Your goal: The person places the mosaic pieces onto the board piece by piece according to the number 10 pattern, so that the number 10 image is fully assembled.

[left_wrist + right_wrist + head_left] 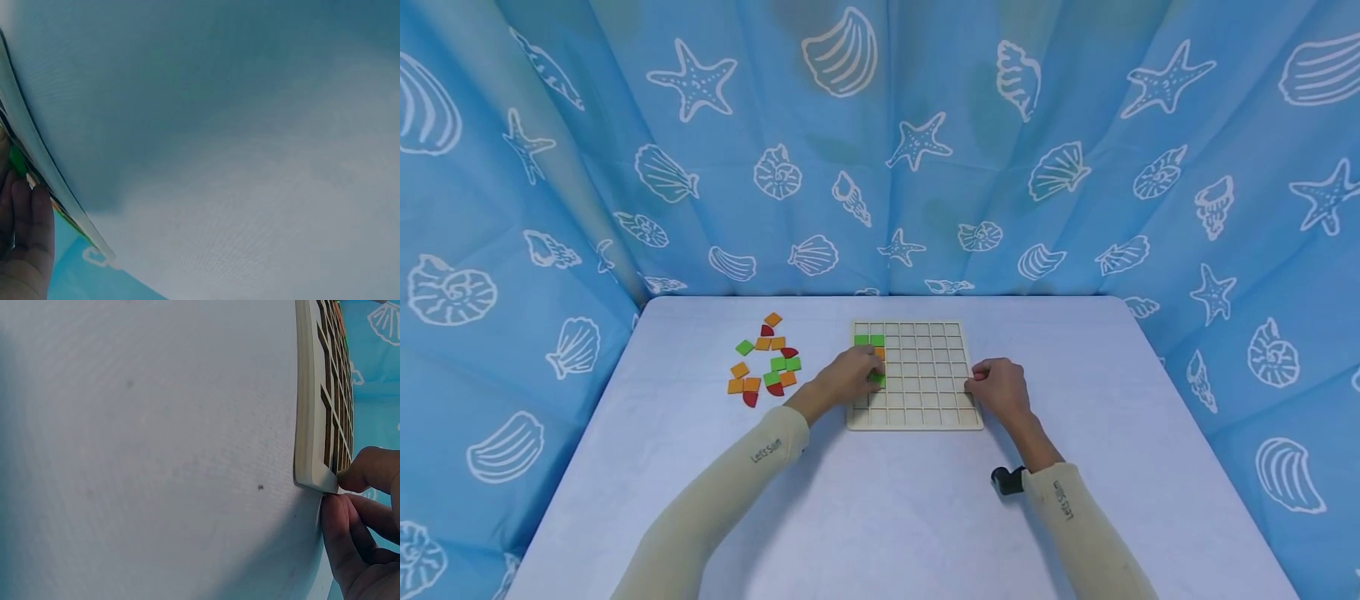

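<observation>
A pale wooden grid board (925, 377) lies on the table with green tiles (869, 340) and an orange tile (880, 354) in cells at its upper left. My left hand (852, 373) reaches over the board's left columns, thumb and fingers bent around a green square tile (877, 381); the hand covers several cells there. In the left wrist view, green shows between the thumb and fingers (39, 215), close over the board. At the right edge, my right hand (1000, 385) pinches the board's rim, thumb on top and fingertips against the side, as the right wrist view shows.
Left of the board lie loose orange squares (752, 384), green squares (793, 364) and red quarter-round pieces (750, 400). A black device (1007, 481) sits at the right wrist. Blue shell-print cloth (887, 208) hangs behind the white table (917, 517) and along its sides.
</observation>
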Motion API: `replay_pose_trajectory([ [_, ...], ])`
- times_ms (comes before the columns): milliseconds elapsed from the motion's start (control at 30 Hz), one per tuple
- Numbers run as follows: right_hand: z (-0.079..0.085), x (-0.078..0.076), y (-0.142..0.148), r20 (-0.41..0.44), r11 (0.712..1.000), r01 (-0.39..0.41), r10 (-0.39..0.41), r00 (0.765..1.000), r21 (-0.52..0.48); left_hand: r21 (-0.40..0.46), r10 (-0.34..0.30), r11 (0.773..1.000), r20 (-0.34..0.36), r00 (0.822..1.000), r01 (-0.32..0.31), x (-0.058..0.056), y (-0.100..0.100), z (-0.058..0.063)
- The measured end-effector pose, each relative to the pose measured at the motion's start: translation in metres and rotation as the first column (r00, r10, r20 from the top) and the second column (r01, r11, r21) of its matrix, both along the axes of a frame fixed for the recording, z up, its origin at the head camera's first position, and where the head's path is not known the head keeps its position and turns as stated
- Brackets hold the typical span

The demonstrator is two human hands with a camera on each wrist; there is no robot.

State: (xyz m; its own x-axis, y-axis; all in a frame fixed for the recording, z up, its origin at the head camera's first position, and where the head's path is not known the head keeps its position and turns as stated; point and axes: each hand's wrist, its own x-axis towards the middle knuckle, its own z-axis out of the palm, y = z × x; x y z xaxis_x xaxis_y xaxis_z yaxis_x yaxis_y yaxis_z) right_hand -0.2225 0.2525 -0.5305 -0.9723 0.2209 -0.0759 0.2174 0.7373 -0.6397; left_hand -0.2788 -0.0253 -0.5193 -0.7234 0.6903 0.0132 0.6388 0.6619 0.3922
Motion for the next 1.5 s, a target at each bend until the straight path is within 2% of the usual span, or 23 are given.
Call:
replay_pose_trajectory([
  [167,0.001,0.001,-0.002,0.003,1.000,0.002,-0.002,1.000,0.002,0.015,-0.004,1.000,0.024,1.000,0.004,0.000,-0.002,0.000],
  [433,0.004,0.003,-0.003,-0.002,1.000,0.004,-0.004,1.000,0.015,0.028,-0.065,0.997,0.002,0.998,0.065,0.003,-0.005,0.002],
  [600,0.003,0.002,-0.003,0.019,1.000,-0.002,0.002,1.000,0.005,-0.013,-0.071,0.997,-0.025,0.997,0.071,0.005,-0.009,0.002],
  [700,0.002,0.002,-0.003,0.027,1.000,0.000,-0.001,1.000,0.007,-0.020,-0.053,0.998,-0.011,0.999,0.053,0.006,-0.016,0.004],
  [933,0.001,0.002,-0.004,0.021,1.000,0.006,-0.007,1.000,0.011,-0.021,0.085,0.996,0.002,0.996,-0.084,0.002,-0.048,0.016],
  [1067,0.001,0.002,-0.003,0.014,1.000,0.006,-0.006,1.000,0.031,-0.047,0.165,0.985,0.000,0.986,-0.165,-0.004,-0.076,0.021],
  [1200,0.002,0.003,-0.003,0.017,1.000,0.004,-0.004,1.000,0.026,-0.032,0.235,0.972,0.012,0.972,-0.235,-0.008,-0.108,0.024],
  [1333,0.004,0.003,-0.003,0.024,1.000,0.001,-0.002,1.000,0.014,-0.010,0.321,0.947,0.055,0.945,-0.321,-0.007,-0.140,0.026],
  [1467,0.004,0.002,-0.003,0.031,1.000,-0.002,0.002,1.000,0.010,-0.054,0.416,0.909,0.117,0.902,-0.412,-0.003,-0.168,0.027],
  [1500,0.004,0.002,-0.003,0.034,1.000,-0.001,0.000,0.999,0.013,-0.070,0.428,0.904,0.121,0.896,-0.422,-0.002,-0.173,0.026],
])
